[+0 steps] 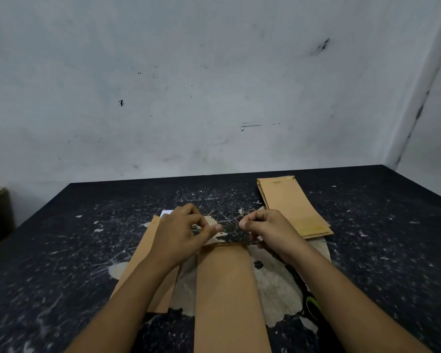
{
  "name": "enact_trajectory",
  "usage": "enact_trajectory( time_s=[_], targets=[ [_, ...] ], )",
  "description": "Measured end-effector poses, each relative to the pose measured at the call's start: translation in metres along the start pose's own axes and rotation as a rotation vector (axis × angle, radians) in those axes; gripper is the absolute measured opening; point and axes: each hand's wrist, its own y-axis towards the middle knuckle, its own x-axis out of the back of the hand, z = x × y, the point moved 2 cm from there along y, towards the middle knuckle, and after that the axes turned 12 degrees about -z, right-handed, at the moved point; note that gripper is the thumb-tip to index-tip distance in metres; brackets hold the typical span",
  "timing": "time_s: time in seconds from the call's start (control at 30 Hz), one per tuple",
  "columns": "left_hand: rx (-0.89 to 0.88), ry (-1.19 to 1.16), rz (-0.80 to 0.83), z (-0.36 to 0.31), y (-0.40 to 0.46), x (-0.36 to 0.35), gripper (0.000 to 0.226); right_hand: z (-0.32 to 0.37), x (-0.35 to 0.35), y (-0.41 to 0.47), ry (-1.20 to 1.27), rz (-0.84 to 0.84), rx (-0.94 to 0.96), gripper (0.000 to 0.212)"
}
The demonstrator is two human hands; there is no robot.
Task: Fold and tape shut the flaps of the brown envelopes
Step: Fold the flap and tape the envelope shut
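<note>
Brown envelope [227, 296] is laid lengthwise on a dark, paint-flecked table [61, 250], between both forearms. Clear tape strip [229, 225] is pinched taut just above its far end by the left hand [181, 233] and right hand [267, 230], fingers curled.

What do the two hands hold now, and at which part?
A clear tape strip, stretched above the envelope: the left hand pinches its left end, the right hand its right end.

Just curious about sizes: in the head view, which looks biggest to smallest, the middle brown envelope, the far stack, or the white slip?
1. Middle brown paper envelope, though nearness inflates it.
2. Far stack of brown envelopes.
3. Small white paper slip, mostly hidden.
</note>
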Motion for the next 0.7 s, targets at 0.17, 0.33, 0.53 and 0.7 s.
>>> enact_trajectory(
  time_s=[0.17,0.33,0.53,0.7],
  targets=[
    [0.054,-0.196,0.112,-0.002,-0.005,-0.001,0.038,-0.002,0.003,0.003,-0.115,-0.109,0.108,0.015],
    [0.094,-0.24,0.106,-0.002,-0.004,-0.003,0.03,-0.002,0.014,0.007,-0.086,-0.07,0.044,0.02],
    [0.106,-0.386,0.089,-0.005,-0.007,-0.002,0.034,0.001,0.016,0.007,-0.067,-0.046,0.0,0.022],
    [0.232,-0.376,0.04,-0.005,-0.007,-0.004,0.04,0.002,0.023,0.009,-0.061,-0.079,-0.03,0.013]
  ],
)
